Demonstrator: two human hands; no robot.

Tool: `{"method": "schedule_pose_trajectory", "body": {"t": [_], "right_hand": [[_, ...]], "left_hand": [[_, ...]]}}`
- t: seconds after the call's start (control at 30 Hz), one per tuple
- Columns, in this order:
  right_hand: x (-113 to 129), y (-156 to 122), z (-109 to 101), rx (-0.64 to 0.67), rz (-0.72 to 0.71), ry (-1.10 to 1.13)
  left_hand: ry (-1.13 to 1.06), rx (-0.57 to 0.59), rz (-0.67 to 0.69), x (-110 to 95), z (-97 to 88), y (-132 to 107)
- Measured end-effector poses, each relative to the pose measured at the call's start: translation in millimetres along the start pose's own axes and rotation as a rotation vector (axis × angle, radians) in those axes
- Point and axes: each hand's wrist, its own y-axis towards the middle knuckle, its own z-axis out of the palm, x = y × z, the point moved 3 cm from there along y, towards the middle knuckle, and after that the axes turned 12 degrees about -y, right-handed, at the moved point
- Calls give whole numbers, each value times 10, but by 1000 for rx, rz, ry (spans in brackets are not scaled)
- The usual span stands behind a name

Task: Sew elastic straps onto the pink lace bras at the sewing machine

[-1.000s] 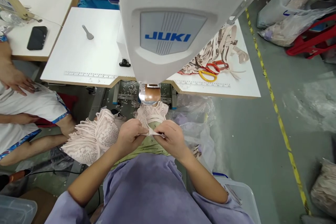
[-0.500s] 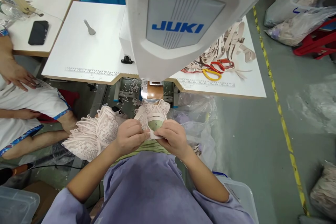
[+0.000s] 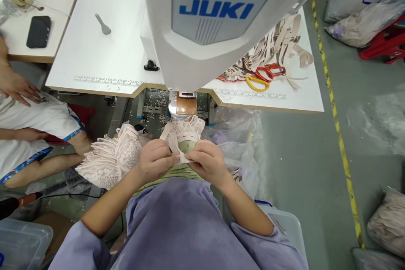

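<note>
The left hand (image 3: 156,160) and right hand (image 3: 210,162) each have fingers pinching a pale beige lace garment (image 3: 193,125) near the tapered white JUKI sewing machine (image 3: 190,61)

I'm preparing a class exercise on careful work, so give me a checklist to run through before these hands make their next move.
1. Left hand grips lace garment: ok, pinching its near part.
2. Right hand grips it too: ok, close beside the left.
3. Hands apart from sewing machine: ok, a gap shows.
4. Needle position: cannot tell; not visible.
5. Scissors set down: ok, lying on the tabletop at right.
6. Floor tidy: not ok, crumpled plastic lies beside the machine.
</note>
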Motion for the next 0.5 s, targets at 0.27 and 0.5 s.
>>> {"method": "schedule_pose_trajectory", "body": {"t": [0.27,0.5], "right_hand": [[-137,-338,176,64,1082,614],[261,-576,-17,-9,1471,1032]], "left_hand": [[-97,-94,-656,119,350,-360],[5,87,-782,555,1221,-1340]]}}
